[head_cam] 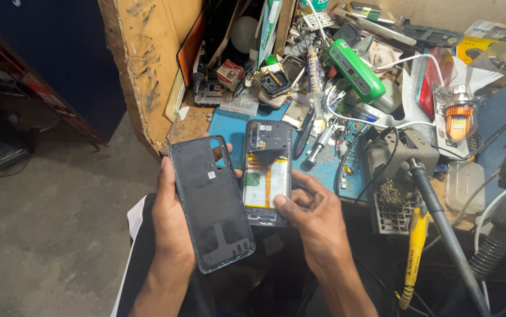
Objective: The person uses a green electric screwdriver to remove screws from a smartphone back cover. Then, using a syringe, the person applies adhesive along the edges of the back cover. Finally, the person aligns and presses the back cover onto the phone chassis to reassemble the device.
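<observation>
While the left hand (pixel 173 220) grips the dark back cover (pixel 210 202), fingers wrapped round it, the right hand (pixel 311 214) pinches the opened phone (pixel 267 170) over the blue mat (pixel 229 126).

Open floor (pixel 47 235) leftward; rightward, soldering stand (pixel 402 176) and cables (pixel 499 246) (cluttered bench beyond).

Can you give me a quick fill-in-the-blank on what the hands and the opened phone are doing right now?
1. The left hand holds the dark back cover with its ____ face turned up.
2. The right hand holds the opened phone, whose ____ is exposed in the middle.
3. The green box lies on the cluttered bench, ____ the phone as seen from the head camera.
4. The soldering iron with the ____ handle hangs at the bench's edge.

Missing words: inner; battery; beyond; yellow
</observation>
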